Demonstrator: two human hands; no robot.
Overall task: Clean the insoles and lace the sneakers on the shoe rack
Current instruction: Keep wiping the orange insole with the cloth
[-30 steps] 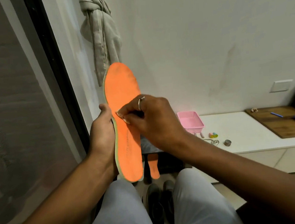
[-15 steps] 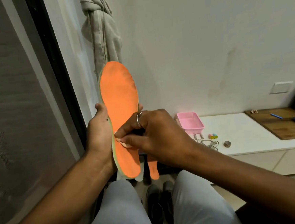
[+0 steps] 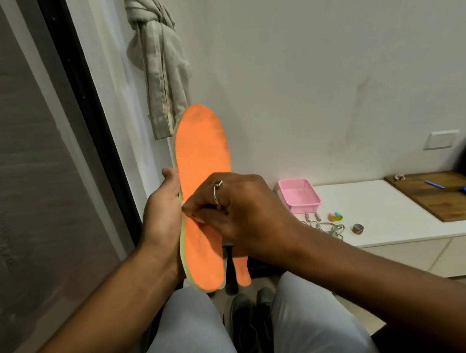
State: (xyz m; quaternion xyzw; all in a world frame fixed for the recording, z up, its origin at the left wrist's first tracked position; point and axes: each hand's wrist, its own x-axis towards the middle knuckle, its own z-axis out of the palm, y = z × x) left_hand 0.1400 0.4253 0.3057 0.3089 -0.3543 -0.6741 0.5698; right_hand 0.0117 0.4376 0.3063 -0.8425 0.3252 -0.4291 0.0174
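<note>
Noted the orange insole (image 3: 201, 156) upright above the knees, toe end up. Left hand (image 3: 162, 218) gripped its left edge about mid-length, thumb along the rim. Right hand (image 3: 237, 215) lay across the orange face, fingertips (image 3: 191, 209) bunched against it near that edge. I could not tell whether they pinched anything. A second insole (image 3: 242, 270) showed just behind.
</note>
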